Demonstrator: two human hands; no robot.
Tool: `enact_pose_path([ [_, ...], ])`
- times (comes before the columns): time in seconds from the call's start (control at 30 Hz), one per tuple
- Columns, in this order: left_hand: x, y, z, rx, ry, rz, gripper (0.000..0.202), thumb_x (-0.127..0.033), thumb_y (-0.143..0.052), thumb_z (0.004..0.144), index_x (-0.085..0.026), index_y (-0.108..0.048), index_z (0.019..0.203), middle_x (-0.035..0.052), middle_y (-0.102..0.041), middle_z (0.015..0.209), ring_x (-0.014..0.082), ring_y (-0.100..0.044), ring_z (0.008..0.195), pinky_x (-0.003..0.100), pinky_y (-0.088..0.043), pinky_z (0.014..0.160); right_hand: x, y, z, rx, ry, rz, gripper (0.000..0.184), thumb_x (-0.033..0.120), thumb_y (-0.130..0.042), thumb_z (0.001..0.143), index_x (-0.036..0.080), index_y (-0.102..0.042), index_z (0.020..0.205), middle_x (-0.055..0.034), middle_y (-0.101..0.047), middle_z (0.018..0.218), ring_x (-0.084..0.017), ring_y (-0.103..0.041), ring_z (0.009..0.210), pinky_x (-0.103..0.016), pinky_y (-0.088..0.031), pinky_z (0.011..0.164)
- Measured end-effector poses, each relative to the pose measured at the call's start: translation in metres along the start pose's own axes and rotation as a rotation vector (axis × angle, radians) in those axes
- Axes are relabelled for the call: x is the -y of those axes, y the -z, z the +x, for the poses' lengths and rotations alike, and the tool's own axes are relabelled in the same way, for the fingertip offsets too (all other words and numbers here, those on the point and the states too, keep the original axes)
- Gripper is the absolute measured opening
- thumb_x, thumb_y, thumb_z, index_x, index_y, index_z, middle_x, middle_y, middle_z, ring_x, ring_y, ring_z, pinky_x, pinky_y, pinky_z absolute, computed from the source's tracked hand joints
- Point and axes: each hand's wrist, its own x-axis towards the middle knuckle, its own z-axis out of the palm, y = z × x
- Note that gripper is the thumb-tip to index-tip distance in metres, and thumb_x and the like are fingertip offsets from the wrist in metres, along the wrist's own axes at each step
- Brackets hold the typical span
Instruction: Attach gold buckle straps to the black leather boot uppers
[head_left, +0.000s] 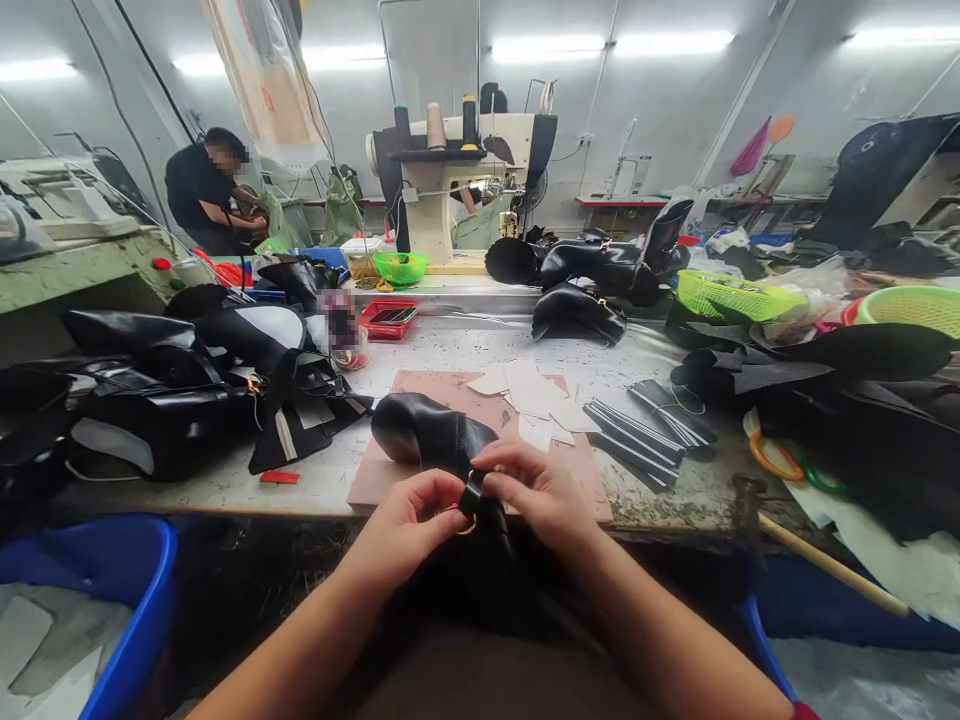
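Observation:
A black leather boot upper [424,430] lies on a pink cutting board [442,390] at the table's front edge, its shaft hanging toward my lap. My left hand [409,525] pinches a small gold ring [466,525] at a black strap [474,495] on the boot. My right hand [536,490] is closed on the same strap from the right. Both hands meet just over the table edge.
White paper pieces [532,395] and black strips [637,430] lie right of the board. Piles of black boots [187,380] fill the left and back. A sewing machine [457,170], green baskets [731,295], a blue bin [112,590], and a person [202,195] at back left.

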Motion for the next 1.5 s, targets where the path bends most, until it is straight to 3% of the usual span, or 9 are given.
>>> enact_pose_path([
  [0.2, -0.001, -0.001, -0.002, -0.045, -0.036, -0.081, 0.024, -0.032, -0.074, 0.062, -0.016, -0.06, 0.073, -0.0014, -0.058, 0.069, 0.0118, -0.052, 0.068, 0.024, -0.042, 0.069, -0.002, -0.01, -0.008, 0.022, 0.305, -0.512, 0.02, 0.012, -0.054, 0.079, 0.021, -0.066, 0.092, -0.0109, -0.058, 0.111, -0.022, -0.056, 0.098, -0.038, -0.051, 0.077],
  [0.3, -0.001, -0.003, 0.0, -0.044, -0.058, -0.09, 0.024, -0.032, -0.073, 0.062, -0.016, -0.06, 0.072, -0.0013, -0.058, 0.067, 0.0126, -0.052, 0.069, 0.025, -0.042, 0.07, 0.003, -0.013, -0.01, -0.063, 0.382, -0.651, 0.019, 0.013, -0.052, 0.082, 0.021, -0.067, 0.089, -0.01, -0.061, 0.098, -0.02, -0.057, 0.087, -0.035, -0.051, 0.071],
  [0.5, -0.001, -0.003, 0.001, -0.098, -0.104, -0.039, 0.024, -0.031, -0.071, 0.064, -0.016, -0.053, 0.068, -0.0028, -0.054, 0.065, 0.012, -0.05, 0.066, 0.025, -0.04, 0.067, 0.021, -0.02, -0.006, -0.028, 0.125, -0.463, 0.012, 0.017, -0.048, 0.084, 0.018, -0.06, 0.082, -0.0025, -0.065, 0.074, -0.013, -0.06, 0.065, -0.024, -0.048, 0.062],
  [0.67, 0.0, -0.006, -0.007, -0.093, -0.081, -0.009, 0.017, -0.023, -0.067, 0.064, -0.016, -0.051, 0.067, -0.0031, -0.052, 0.064, 0.0113, -0.048, 0.064, 0.024, -0.037, 0.064, 0.023, -0.008, -0.007, 0.168, -0.071, -0.385, 0.011, 0.019, -0.046, 0.078, 0.018, -0.056, 0.08, -0.0023, -0.063, 0.07, -0.016, -0.06, 0.065, -0.026, -0.048, 0.06],
  [0.9, -0.003, -0.01, -0.016, 0.018, -0.053, -0.108, 0.022, -0.022, -0.071, 0.058, -0.015, -0.058, 0.074, -0.0013, -0.056, 0.066, 0.0108, -0.049, 0.064, 0.023, -0.037, 0.063, 0.021, -0.009, -0.016, 0.202, -0.136, -0.39, 0.011, 0.025, -0.044, 0.082, 0.02, -0.046, 0.092, 0.0003, -0.058, 0.068, -0.015, -0.056, 0.061, -0.026, -0.045, 0.057],
  [1.03, -0.003, -0.012, -0.019, 0.032, -0.001, -0.151, 0.02, -0.022, -0.074, 0.056, -0.013, -0.062, 0.069, -0.0005, -0.059, 0.062, 0.0114, -0.052, 0.061, 0.024, -0.04, 0.062, 0.027, -0.005, -0.02, 0.285, -0.177, -0.389, 0.005, 0.023, -0.043, 0.084, 0.021, -0.039, 0.082, 0.0019, -0.052, 0.069, -0.012, -0.051, 0.061, -0.023, -0.044, 0.056],
  [1.23, -0.003, -0.009, -0.015, -0.046, 0.005, -0.271, 0.021, -0.021, -0.078, 0.053, -0.013, -0.062, 0.063, -0.0007, -0.06, 0.062, 0.0107, -0.053, 0.063, 0.022, -0.042, 0.064, 0.029, -0.008, -0.036, 0.413, 0.114, -0.524, 0.029, 0.007, -0.052, 0.064, 0.022, -0.042, 0.087, -0.0004, -0.053, 0.082, -0.013, -0.053, 0.07, -0.022, -0.048, 0.061],
  [1.4, -0.001, -0.011, -0.014, -0.002, 0.031, -0.243, 0.018, -0.017, -0.075, 0.054, -0.013, -0.061, 0.064, -0.0009, -0.06, 0.064, 0.0105, -0.053, 0.064, 0.022, -0.041, 0.064, 0.007, -0.02, -0.046, 0.105, 0.55, -0.79, 0.022, 0.003, -0.043, 0.068, 0.021, -0.047, 0.082, -0.0022, -0.054, 0.07, -0.014, -0.055, 0.058, -0.022, -0.046, 0.047],
  [1.5, -0.001, -0.011, -0.014, -0.022, 0.025, -0.199, 0.016, -0.017, -0.073, 0.056, -0.013, -0.06, 0.066, -0.0007, -0.059, 0.064, 0.0106, -0.052, 0.064, 0.022, -0.041, 0.064, 0.001, -0.016, -0.049, 0.001, 0.684, -0.821, 0.023, 0.005, -0.047, 0.077, 0.018, -0.052, 0.096, -0.0057, -0.06, 0.075, -0.013, -0.056, 0.057, -0.023, -0.048, 0.048],
])
